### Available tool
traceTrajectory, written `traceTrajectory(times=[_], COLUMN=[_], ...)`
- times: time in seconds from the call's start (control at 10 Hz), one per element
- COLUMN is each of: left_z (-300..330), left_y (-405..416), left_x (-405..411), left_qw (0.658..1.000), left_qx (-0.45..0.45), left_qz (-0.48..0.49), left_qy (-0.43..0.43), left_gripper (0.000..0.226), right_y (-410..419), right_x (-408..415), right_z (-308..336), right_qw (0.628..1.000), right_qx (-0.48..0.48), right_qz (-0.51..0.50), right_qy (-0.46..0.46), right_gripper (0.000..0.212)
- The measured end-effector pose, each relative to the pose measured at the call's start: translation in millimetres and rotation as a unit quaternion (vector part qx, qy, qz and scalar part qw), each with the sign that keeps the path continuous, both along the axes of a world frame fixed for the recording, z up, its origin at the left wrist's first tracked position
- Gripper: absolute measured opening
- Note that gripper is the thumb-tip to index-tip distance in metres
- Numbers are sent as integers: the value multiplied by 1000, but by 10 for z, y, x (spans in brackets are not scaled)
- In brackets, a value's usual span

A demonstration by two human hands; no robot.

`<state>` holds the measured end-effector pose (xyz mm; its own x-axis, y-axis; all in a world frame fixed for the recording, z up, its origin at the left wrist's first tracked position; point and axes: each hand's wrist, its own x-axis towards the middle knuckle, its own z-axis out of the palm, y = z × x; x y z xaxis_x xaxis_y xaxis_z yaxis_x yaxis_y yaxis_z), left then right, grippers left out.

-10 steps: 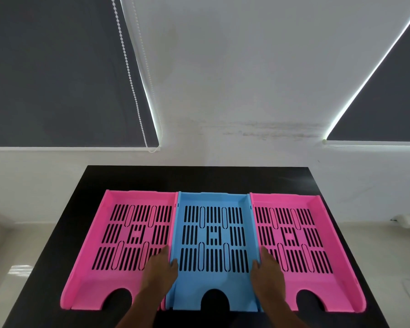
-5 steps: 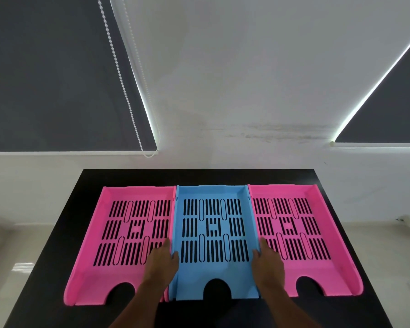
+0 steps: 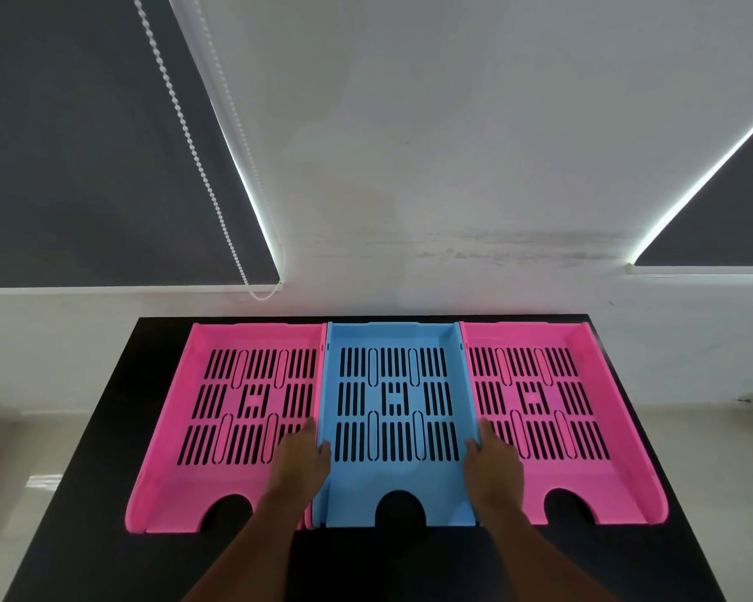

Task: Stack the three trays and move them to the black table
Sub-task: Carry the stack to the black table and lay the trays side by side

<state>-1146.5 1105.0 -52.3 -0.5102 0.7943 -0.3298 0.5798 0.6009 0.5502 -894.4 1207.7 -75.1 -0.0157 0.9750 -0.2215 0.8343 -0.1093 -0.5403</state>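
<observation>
Black counter (image 3: pixel 118 471) carries everything; back edge sits against a white wall (image 3: pixel 409 145). Dark roller blinds at upper left (image 3: pixel 83 145) and upper right (image 3: pixel 735 210), bead chain (image 3: pixel 192 145) hanging off the left one.

Three slotted trays side by side, spanning nearly the full counter width, back walls near the back edge, notched fronts toward the near edge:
- left pink tray (image 3: pixel 218 427): toward the left edge, flat on the counter.
- blue tray (image 3: pixel 396 427): centre, side walls touching or just beside both pink trays. Can't tell if it's lifted off the counter.
- right pink tray (image 3: pixel 583 427): toward the right edge, flat on the counter.

No stacking yet, all three single-layer.

Left hand (image 3: pixel 301 462): grip clamped on the blue tray's left side wall, near the front half. Thumb hooked over the wall into the blue tray, the rest of the hand over the left pink tray's floor.

Right hand (image 3: pixel 492 464): mirrored, grip pinching the blue tray's right side wall, thumb inside, the rest of the hand over the right pink tray.

Both forearms come in from the near edge.
</observation>
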Motion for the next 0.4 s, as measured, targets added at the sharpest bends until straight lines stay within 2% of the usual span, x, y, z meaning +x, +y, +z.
traceTrajectory(times=[0.2,0.4], left_z=[60,148], left_y=[-33,-226], left_x=[35,157], left_qw=[1000,1000], left_qx=[-2,26], left_qz=[-9,-7], left_qy=[10,13], left_gripper=[53,59], right_y=[32,-126], right_x=[44,158], right_z=[-20,60], right_qw=[1000,998], right_qx=[-21,-34], right_qz=[18,11], right_qy=[5,55], right_gripper=[31,19])
